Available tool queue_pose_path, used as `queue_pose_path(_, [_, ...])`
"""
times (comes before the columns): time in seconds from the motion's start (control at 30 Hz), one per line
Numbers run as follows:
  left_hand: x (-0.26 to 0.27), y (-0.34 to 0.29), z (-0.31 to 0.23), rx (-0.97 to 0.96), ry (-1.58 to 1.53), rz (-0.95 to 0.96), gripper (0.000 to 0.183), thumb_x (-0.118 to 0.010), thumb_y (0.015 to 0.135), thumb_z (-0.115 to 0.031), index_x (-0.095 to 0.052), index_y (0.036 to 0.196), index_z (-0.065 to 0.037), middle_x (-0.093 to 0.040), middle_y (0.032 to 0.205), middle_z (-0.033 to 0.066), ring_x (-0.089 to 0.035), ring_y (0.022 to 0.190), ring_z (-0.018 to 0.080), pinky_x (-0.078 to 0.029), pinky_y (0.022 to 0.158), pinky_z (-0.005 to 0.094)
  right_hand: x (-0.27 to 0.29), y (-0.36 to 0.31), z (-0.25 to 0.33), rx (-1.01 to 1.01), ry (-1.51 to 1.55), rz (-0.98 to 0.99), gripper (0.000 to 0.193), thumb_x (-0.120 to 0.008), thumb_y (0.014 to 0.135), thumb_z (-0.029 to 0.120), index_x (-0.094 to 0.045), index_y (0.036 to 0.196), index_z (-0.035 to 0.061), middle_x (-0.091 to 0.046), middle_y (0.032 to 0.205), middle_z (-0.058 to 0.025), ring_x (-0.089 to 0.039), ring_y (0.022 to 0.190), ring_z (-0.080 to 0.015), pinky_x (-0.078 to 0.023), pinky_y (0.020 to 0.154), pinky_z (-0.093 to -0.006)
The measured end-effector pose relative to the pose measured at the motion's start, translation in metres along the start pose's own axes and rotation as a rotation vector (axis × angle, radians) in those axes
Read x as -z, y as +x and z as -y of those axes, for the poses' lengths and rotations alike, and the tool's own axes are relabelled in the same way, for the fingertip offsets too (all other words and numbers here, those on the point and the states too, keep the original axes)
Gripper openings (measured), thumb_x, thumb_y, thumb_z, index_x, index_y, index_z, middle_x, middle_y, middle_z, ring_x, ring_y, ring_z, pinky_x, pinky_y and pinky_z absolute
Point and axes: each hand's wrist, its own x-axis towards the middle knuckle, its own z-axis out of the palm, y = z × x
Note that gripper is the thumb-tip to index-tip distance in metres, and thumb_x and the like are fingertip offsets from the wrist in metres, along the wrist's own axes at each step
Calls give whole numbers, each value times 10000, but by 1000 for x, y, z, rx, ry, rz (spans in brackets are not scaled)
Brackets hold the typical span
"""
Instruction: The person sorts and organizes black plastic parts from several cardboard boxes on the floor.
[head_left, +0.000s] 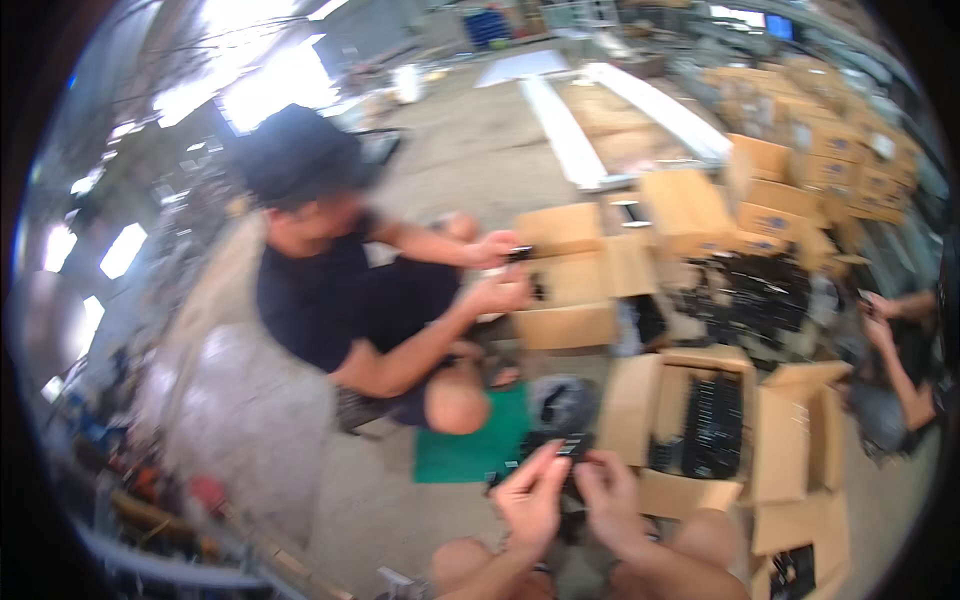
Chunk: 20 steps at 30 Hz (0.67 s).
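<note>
Low in front of me, my left hand (530, 502) and my right hand (610, 497) are close together, fingers pinched. Between their fingertips is a small black part (572, 446); blur hides its exact kind. More black pieces lie just beyond and below the hands, partly covered by them. Right of my hands stands an open cardboard box (627, 410) holding rows of black parts (713, 425). Beyond my hands is a grey, rounded bundle (562, 402) that looks like a plastic bag. A green mat (470, 440) lies to the left.
A seated co-worker (320, 290) at the left holds a small black piece over an open carton (565, 325). A heap of black parts (745, 305) spreads farther right, near stacked cartons (850, 150). Another person's arms (900, 360) show at the right edge. Long white panels (565, 130) lie behind.
</note>
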Motion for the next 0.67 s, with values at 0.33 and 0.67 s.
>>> queue_pose_path(0.33, [17,-25,6,-155,17,-44,290,-602,948,-60,-642,1177,113,-711,1026,126,-640,886,144,-516,826,289,-6,-17,-28,-86,393,336,410,-633,976,178,-494,1317,0,-618,1148,-62,-582,1090,-122,-466,954,-283])
queue_pose_path(0.67, [70,3,27,-73,-75,-35,276,-707,859,16,-679,1128,65,-692,1129,150,-644,1008,184,-504,923,306,-39,-10,-24,-194,201,167,266,-673,936,105,-626,1142,-56,-687,1068,-124,-655,990,-158,-532,884,-285])
